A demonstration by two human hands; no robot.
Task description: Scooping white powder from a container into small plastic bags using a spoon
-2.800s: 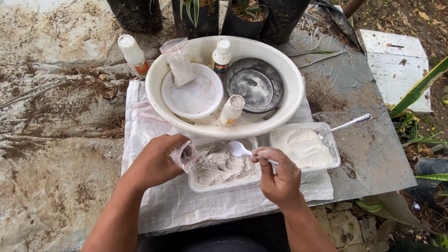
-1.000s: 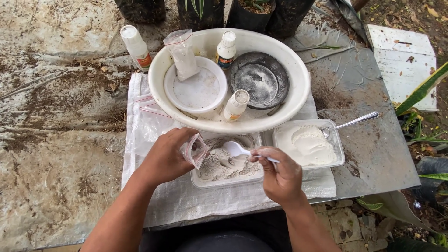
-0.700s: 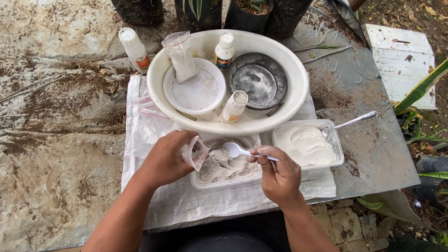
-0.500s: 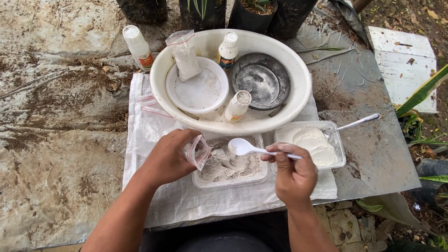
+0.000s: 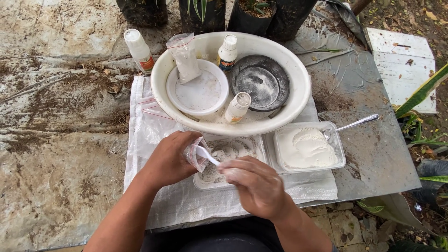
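Surface: outdoor counter (image 5: 373,154) spread with a white woven sheet (image 5: 158,140).
Left hand (image 5: 168,161): grip clamped on a small clear bag (image 5: 196,156), mouth turned rightward.
Right hand (image 5: 256,186): grip closed on a white spoon (image 5: 205,155).
Spoon axis: slanted up-left, bowl entered into the bag, held above the grey-powder tray (image 5: 233,154).

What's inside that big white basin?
The big white basin holds a white bowl with a bag of powder leaning in it, a dark dish and two small bottles. The basin's floor beneath them is hidden.
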